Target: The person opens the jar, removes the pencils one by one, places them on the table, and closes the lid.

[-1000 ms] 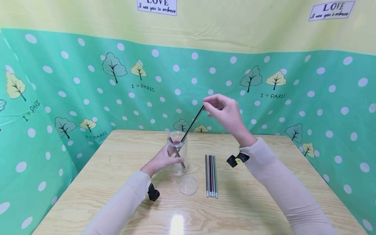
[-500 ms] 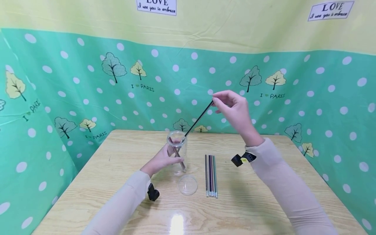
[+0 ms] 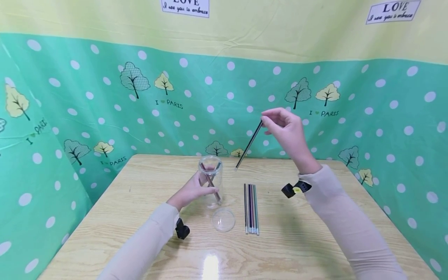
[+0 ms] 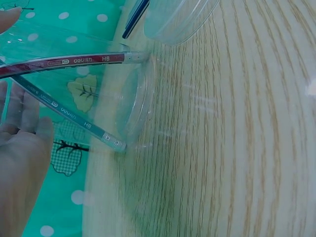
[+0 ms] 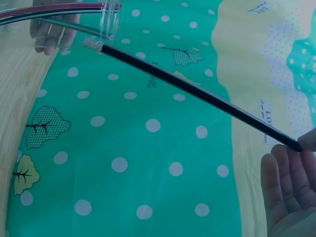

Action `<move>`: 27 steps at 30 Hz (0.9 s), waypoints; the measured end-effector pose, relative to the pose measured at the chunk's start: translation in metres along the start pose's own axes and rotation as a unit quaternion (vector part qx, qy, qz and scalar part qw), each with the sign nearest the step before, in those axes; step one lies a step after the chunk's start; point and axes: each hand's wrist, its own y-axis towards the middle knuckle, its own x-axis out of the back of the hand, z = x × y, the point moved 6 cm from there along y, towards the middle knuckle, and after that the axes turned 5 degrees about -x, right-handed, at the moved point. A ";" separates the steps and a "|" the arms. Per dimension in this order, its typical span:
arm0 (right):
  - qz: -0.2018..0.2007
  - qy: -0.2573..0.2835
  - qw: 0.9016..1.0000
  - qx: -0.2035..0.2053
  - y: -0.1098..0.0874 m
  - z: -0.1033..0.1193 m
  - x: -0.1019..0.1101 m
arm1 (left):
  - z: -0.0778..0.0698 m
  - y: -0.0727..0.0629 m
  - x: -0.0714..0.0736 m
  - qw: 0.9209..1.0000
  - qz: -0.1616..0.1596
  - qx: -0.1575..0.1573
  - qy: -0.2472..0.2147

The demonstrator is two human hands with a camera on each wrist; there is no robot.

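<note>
My left hand (image 3: 194,189) grips an upright clear jar (image 3: 219,182) without a lid, fingers around its far side and thumb in front. Inside lean a red pencil (image 4: 84,60) and a teal pencil (image 4: 64,111), crossed, their eraser ends at the jar's bottom. My right hand (image 3: 285,130), raised to the right of the jar, pinches a black pencil (image 3: 249,144) near its upper end between thumb and fingertips. That pencil slants down to the left, its silver ferrule and eraser end lowest, outside the jar mouth in the head view.
A round clear lid (image 3: 224,220) lies in front of the jar. Right of it, several pencils (image 3: 251,210) lie side by side on the wooden table (image 3: 150,175), erasers toward me. A patterned green and yellow cloth (image 3: 196,128) hangs behind the table.
My right hand has moved right, drawing the black pencil up and out of the jar mouth, and the pencil hangs more steeply. My left hand and the jar have stayed in place.
</note>
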 end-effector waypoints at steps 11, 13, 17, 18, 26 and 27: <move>0.016 -0.033 0.998 -0.051 -0.006 -0.027 0.009 | -0.001 0.002 0.000 1.000 0.004 0.002 -0.003; 0.020 -0.036 0.997 -0.063 -0.007 -0.032 0.011 | -0.002 0.002 -0.001 1.000 0.003 0.004 -0.001; 0.030 -0.036 0.995 -0.087 -0.009 -0.043 0.012 | -0.002 0.002 0.000 1.000 0.003 0.008 0.000; 0.032 -0.036 0.995 -0.092 -0.010 -0.045 0.012 | -0.001 0.002 0.000 1.000 0.002 0.009 -0.001; 0.060 -0.053 0.988 -0.133 -0.015 -0.068 0.012 | 0.003 0.002 0.001 1.000 0.002 0.008 -0.001; 0.066 -0.053 0.987 -0.137 -0.016 -0.070 0.011 | 0.003 0.002 0.000 1.000 0.002 0.007 0.000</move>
